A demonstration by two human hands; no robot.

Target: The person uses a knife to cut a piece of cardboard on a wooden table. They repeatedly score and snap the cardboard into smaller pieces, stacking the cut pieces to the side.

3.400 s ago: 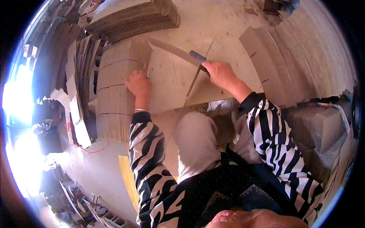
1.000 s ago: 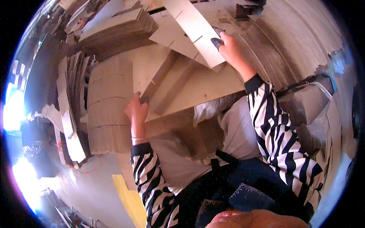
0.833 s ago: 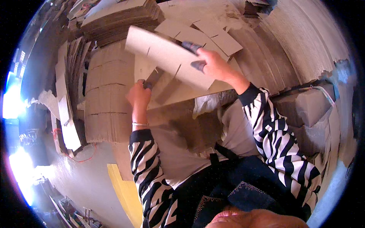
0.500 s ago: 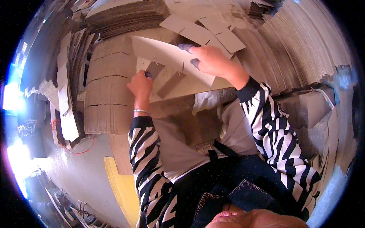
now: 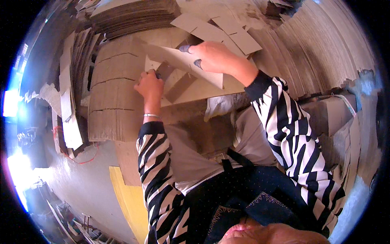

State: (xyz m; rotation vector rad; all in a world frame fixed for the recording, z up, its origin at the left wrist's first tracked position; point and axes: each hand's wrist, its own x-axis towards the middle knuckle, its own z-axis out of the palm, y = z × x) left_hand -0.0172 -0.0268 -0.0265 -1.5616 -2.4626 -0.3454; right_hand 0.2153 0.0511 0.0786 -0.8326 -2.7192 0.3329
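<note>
My right hand (image 5: 215,60), with dark covers on its thumb and a finger, pinches the upper edge of a long slotted cardboard strip (image 5: 199,70). The strip stands on edge, slanting from far left to near right. Closed at the strip's left end, my left hand (image 5: 150,86) grips a short cardboard strip (image 5: 164,70) that meets the long one crosswise. A second short cardboard strip (image 5: 178,86) stands beside it, also meeting the long strip. Whether the slots are fully interlocked I cannot tell.
Stacked slotted cardboard (image 5: 113,89) stands left of my left hand. Loose slotted strips (image 5: 219,32) lie beyond my right hand. A big cardboard pile (image 5: 130,18) is at the back, and tall stacks (image 5: 321,44) line the right. A yellow board (image 5: 126,203) lies lower left.
My right hand has moved a little left, carrying the long strip left with it against the short strips. My left hand has stayed nearly in place.
</note>
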